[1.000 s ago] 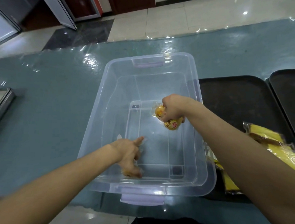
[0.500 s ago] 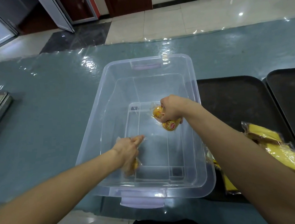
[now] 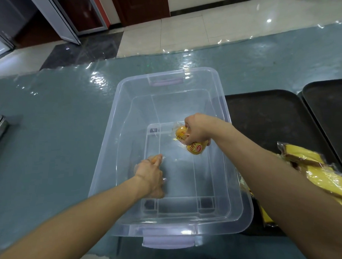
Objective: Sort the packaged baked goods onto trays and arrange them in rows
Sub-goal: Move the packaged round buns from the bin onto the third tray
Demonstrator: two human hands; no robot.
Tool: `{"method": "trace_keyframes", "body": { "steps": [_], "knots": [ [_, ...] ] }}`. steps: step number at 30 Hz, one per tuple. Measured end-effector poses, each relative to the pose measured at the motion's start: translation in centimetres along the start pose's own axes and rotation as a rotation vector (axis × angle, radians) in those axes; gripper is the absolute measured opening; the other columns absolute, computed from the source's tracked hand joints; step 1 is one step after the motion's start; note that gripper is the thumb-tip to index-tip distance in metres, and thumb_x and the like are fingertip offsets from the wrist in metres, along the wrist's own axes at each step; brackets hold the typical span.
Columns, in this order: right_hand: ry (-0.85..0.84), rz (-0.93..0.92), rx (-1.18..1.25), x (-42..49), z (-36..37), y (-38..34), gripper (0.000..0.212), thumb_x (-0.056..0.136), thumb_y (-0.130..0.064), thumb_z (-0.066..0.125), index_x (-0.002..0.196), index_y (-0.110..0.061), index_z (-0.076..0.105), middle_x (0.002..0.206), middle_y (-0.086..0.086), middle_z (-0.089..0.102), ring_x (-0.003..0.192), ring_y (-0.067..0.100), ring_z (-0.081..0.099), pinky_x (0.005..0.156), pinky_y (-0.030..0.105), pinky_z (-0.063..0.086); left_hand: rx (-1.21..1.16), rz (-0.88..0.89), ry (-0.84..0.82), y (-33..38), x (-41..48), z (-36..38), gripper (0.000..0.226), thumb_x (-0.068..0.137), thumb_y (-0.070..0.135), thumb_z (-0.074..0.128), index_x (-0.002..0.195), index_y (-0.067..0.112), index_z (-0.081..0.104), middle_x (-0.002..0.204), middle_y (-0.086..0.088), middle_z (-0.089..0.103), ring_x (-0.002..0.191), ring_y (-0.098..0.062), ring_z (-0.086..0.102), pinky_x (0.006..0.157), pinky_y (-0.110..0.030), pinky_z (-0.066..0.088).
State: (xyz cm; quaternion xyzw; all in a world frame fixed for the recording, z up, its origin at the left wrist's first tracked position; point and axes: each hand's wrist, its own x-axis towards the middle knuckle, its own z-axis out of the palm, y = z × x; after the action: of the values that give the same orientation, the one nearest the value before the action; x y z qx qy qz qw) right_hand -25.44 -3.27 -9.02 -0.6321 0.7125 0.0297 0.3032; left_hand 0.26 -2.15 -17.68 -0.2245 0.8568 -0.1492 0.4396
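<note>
Packaged round yellow cakes in clear wrappers (image 3: 194, 148) sit in the right hand (image 3: 197, 131), fingers curled tight round them, over the right half of the clear plastic storage bin (image 3: 115, 135). Left hand (image 3: 150, 176), in the bin's left half, grips a clear wrapper with a little orange showing (image 3: 154, 159); its contents are mostly hidden. Black rectangular tray (image 3: 264, 121) lies just beside the bin's right wall, its long axis parallel to the bin's, with wrapped yellow cake slices (image 3: 315, 174) towards the end level with the bin's near end. Second black tray (image 3: 331, 106) lies further right of the bin. Judgement: right hand is nearer and clears only the bin's right wall; left must cross the bin.
</note>
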Motion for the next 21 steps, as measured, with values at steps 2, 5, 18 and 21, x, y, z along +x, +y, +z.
{"method": "trace_keyframes", "body": {
  "steps": [2,5,18,21],
  "knots": [
    [0.011,0.005,-0.001,-0.2,-0.2,-0.1,0.064,0.087,-0.039,0.089,0.138,-0.017,0.058,0.118,0.007,0.062,0.086,0.025,0.067,0.062,0.039,0.068,0.034,-0.033,-0.076,0.8,0.9,0.2,0.108,0.08,0.097,0.017,0.158,0.033,0.054,0.178,-0.027,0.009,0.163,-0.05,0.012,0.106,-0.057,0.048],
    [0.012,0.011,-0.005,-0.4,-0.3,-0.4,0.063,0.087,-0.04,0.088,0.137,-0.017,0.058,0.118,0.008,0.062,0.09,0.028,0.069,0.061,0.039,0.068,0.047,-0.087,-0.093,1.7,2.0,0.5,0.097,0.096,0.086,0.033,0.165,0.019,0.044,0.178,-0.031,-0.005,0.159,-0.058,0.022,0.104,-0.064,0.049],
    [0.344,-0.095,0.229,-3.1,-2.6,-2.2,0.058,0.085,-0.04,0.085,0.136,-0.02,0.065,0.115,0.003,0.074,0.099,0.026,0.068,0.085,0.039,0.059,-0.979,-0.309,0.259,-6.6,-1.8,-5.4,0.054,0.063,0.044,0.083,0.111,0.024,0.07,0.136,0.008,0.063,0.093,-0.022,0.075,0.081,-0.036,0.062],
    [0.484,-0.15,0.332,-5.5,-4.8,-2.4,0.057,0.085,-0.04,0.087,0.135,-0.022,0.065,0.115,0.001,0.073,0.096,0.021,0.069,0.084,0.036,0.057,-1.16,-0.404,0.46,-8.8,-3.2,-6.5,0.095,0.048,0.058,0.079,0.133,0.018,0.072,0.168,0.014,0.044,0.114,-0.012,0.073,0.085,-0.027,0.056]
  ]
}}
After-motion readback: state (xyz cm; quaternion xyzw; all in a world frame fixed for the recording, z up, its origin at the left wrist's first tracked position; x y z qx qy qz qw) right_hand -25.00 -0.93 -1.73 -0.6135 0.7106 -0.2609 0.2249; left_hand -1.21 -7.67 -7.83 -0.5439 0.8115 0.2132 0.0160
